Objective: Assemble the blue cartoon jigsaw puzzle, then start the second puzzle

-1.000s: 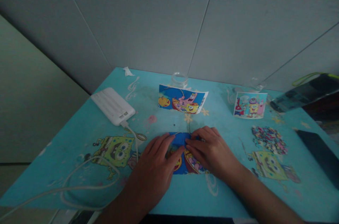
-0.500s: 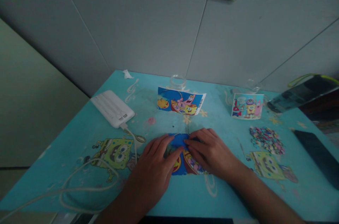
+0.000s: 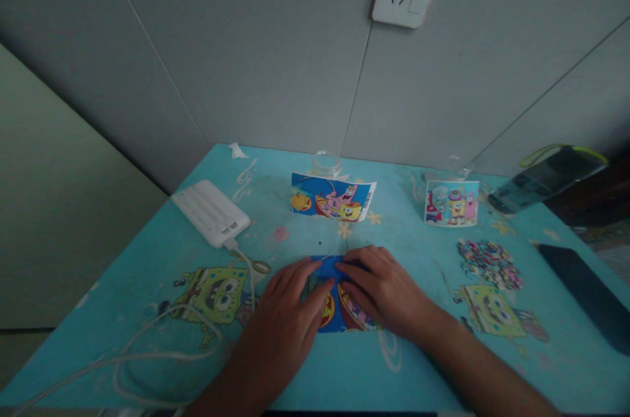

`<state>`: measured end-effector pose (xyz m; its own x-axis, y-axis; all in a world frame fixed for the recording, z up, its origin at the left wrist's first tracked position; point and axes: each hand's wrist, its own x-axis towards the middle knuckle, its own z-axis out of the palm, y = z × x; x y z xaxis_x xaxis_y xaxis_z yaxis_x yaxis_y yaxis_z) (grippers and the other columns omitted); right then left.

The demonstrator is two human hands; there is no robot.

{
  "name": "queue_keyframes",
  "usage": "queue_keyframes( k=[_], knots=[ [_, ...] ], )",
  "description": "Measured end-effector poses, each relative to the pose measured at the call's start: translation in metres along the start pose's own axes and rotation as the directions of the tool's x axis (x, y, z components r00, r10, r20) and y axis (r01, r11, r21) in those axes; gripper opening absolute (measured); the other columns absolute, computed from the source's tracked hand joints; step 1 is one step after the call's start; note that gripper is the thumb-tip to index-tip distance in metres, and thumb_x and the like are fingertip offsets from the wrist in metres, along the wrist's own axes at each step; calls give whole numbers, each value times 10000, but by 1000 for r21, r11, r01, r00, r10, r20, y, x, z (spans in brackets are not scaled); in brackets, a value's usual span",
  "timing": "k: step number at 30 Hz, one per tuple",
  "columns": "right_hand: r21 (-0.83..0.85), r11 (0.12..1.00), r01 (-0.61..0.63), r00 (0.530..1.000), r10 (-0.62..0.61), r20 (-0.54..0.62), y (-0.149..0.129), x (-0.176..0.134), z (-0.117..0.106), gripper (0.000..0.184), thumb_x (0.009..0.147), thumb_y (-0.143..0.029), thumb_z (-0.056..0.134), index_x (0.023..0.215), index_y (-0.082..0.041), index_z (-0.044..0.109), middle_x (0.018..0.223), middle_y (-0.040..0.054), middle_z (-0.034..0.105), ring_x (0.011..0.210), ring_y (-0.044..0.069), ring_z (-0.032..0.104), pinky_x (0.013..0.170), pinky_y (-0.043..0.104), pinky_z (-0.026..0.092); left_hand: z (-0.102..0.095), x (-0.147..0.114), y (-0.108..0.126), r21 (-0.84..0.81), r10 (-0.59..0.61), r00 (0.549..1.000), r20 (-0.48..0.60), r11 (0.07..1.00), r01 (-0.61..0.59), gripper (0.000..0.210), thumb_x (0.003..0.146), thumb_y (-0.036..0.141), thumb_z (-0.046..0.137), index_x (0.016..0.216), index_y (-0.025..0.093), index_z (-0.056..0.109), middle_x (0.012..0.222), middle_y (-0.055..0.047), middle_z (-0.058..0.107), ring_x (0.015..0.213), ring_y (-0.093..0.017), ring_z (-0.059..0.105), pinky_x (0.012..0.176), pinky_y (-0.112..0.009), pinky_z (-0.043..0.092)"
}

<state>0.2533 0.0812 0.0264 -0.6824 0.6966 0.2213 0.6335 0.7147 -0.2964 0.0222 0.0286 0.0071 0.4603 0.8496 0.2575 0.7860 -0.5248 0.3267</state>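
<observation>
A small blue cartoon jigsaw puzzle [image 3: 339, 323] lies flat on the table in front of me, partly covered by both hands. My left hand [image 3: 290, 302] rests over its left side, fingers stretched out and thumb apart, tips touching the surface. From the right, my right hand [image 3: 381, 282] lies across the puzzle's upper right part, its fingers extended and touching the blue area. I see no loose piece in either hand, though the spots under the fingertips are hidden. Behind the puzzle stands a matching picture card [image 3: 329, 197], propped against a clear round container [image 3: 327, 161].
To the right are a pile of small puzzle pieces [image 3: 489, 264], a second picture card [image 3: 451, 203], a dark phone-like slab [image 3: 585, 292] and a tilted bottle [image 3: 546, 179]. A white power bank [image 3: 211, 212] with a cable [image 3: 162, 356] sits left. The wall [image 3: 246, 56] bounds the back.
The camera view has tilted up slightly, so the table things appear lower. Both hands stay on the puzzle with hardly any movement.
</observation>
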Motion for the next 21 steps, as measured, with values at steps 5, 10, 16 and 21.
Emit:
queue_keyframes(
  k=[5, 10, 16, 21],
  knots=[
    [-33, 999, -17, 1000, 18, 17, -1, 0, 0, 323, 1017, -302, 526, 1299, -222, 660, 1179, 114, 648, 1046, 258, 593, 910, 452, 508, 1, 0, 1, 14, 8, 1000, -20, 1000, -8, 391, 965, 115, 527, 1332, 230, 599, 1396, -116, 515, 1306, -298, 492, 1070, -546, 493],
    [-12, 1000, 3, 999, -2, 46, -1, 0, -2, 372, 1012, -386, 542, 1343, -243, 632, 1212, 114, 630, 1070, 262, 582, 938, 461, 496, 3, 0, 1, -16, -7, 999, -32, 1000, 6, 369, 955, 108, 540, 1298, 215, 623, 1218, -107, 578, 1161, -275, 566, 992, -510, 541],
    [15, 1000, 2, 999, -3, 42, -1, 1, -2, 397, 996, -453, 558, 1319, -239, 641, 1211, 110, 624, 1072, 261, 573, 939, 457, 479, 6, -1, 1, -25, -5, 999, -42, 1000, 4, 365, 951, 97, 544, 1292, 202, 618, 1219, -108, 562, 1157, -277, 554, 985, -517, 537],
    [18, 1000, 5, 999, -6, 32, 1, 1, 2, 371, 997, -432, 558, 1299, -234, 645, 1197, 108, 621, 1073, 263, 563, 931, 448, 469, 7, -2, 1, -37, 46, 987, -155, 998, -52, 255, 947, 91, 551, 1155, 189, 663, 1181, -99, 581, 1122, -270, 568, 953, -496, 553]
  ],
)
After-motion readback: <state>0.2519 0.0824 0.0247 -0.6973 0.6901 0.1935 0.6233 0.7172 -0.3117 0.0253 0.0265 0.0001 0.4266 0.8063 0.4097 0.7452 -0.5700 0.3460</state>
